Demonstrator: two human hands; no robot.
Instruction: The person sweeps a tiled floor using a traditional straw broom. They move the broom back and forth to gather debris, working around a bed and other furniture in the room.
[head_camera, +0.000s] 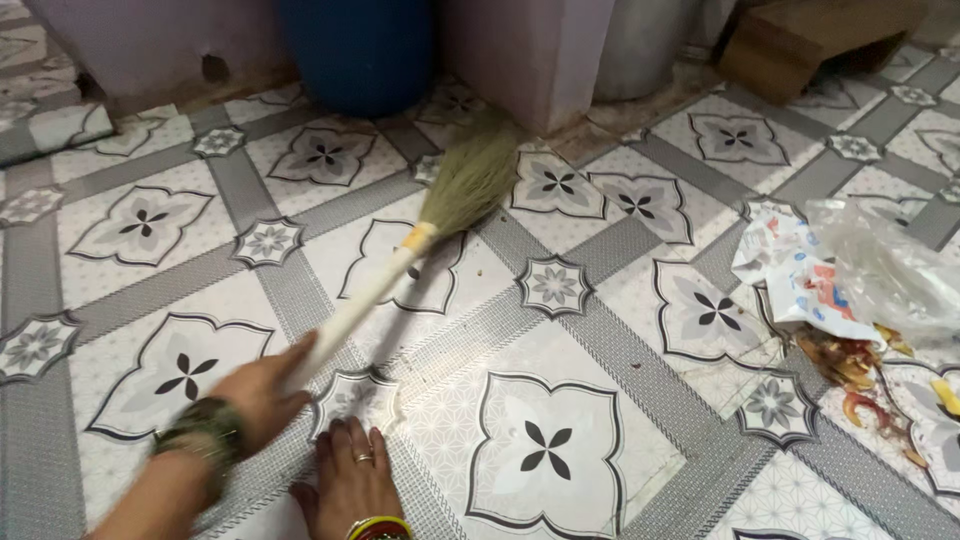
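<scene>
- Head view: the left hand is closed round the lower end of a broom, fingers wrapped about its pale handle, a dark bangle on that wrist
- From that grip the handle slants up and away to the right, ending in a yellow binding and a sheaf of straw-coloured bristles that reach toward the foot of a wall corner, well beyond both hands
- The right hand lies flat and open on the patterned floor tiles, palm down, fingers spread forward, holding nothing; a ring shows on one finger and coloured bangles at the wrist
- This hand sits just beside and below the left one, the broom handle passing above its fingertips without touching them
- Far off to the right of both hands lies a heap of rubbish: crumpled plastic wrappers and orange-brown peelings
- Beyond the bristles, against the wall, stands a blue drum
</scene>
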